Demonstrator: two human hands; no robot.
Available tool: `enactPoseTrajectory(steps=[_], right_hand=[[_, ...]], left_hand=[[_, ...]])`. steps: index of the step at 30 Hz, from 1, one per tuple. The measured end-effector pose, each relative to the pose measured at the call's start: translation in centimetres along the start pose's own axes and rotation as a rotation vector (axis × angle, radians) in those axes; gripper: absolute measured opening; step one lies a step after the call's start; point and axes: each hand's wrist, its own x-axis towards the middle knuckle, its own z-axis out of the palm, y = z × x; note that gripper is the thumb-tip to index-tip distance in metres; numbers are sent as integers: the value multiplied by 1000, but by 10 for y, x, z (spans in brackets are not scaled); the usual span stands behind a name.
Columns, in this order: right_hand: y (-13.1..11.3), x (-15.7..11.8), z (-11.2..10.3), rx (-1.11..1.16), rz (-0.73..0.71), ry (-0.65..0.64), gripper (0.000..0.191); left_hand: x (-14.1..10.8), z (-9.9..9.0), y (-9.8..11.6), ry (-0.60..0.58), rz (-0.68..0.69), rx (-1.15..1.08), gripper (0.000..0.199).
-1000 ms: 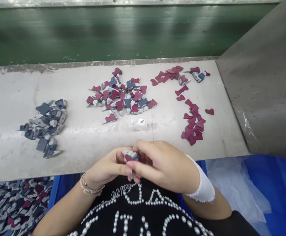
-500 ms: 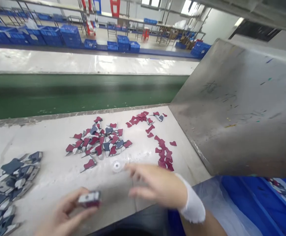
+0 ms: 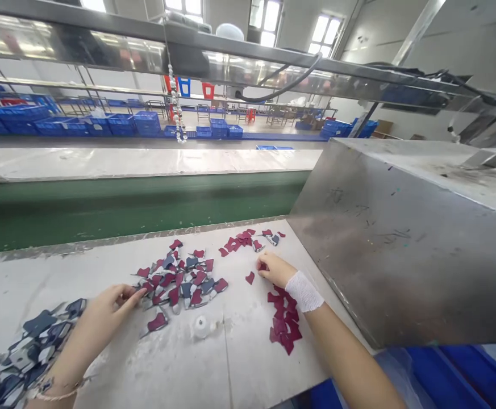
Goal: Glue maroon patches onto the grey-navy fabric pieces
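My left hand (image 3: 117,304) reaches to the left edge of a heap of small maroon, white and dark grey pieces (image 3: 175,278). Its thumb and fingers pinch a maroon-topped piece (image 3: 147,287) there. Farther right, my right hand (image 3: 276,270), with a white band at the wrist, is closed over the table. Its fingertips pinch at a flat maroon patch, mostly hidden by them. Just left of them lies a single maroon patch (image 3: 250,278). More maroon patches (image 3: 284,324) lie in a strip below the right hand.
A pile of dark grey pieces (image 3: 38,341) lies at left, partly behind my left forearm. A small round white object (image 3: 201,326) sits mid-table. Maroon patches (image 3: 239,241) are scattered at the back. A large metal housing (image 3: 358,244) bounds the right side, above blue bins (image 3: 452,375).
The view has tilted up. My left hand has brought the piece it held to the heap's left edge. My right hand has moved away to the back patches and its fingers have closed.
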Motion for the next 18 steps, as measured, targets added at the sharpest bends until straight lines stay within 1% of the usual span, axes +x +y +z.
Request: enactPoseTrajectory(steps=[3,5,9,11,13,16,18], right_hand=[[8,5,3,26,35,-53,30],[11,6,4,36,48,-94,31],[9,-7,0,24,49,-140,29],[3,-15,-1,3,54,-120,28],[-6,-19,0,-21,61,-64,29],[-23,-14,8,-38,79,11,29],[-32,-8,15,-31,90,15,29]], left_hand=[[-1,6,-3,86,4,-16,55],[-3,8,-4,121,9,-20,56],[-14,6,-9,154,-29,-24,58],[-23,1,-16,184,-69,0,57],[-34,-6,-27,240,-105,64,52],[-49,-15,-47,339,-176,189,44],[-57,-19,-60,369,-247,249,44]])
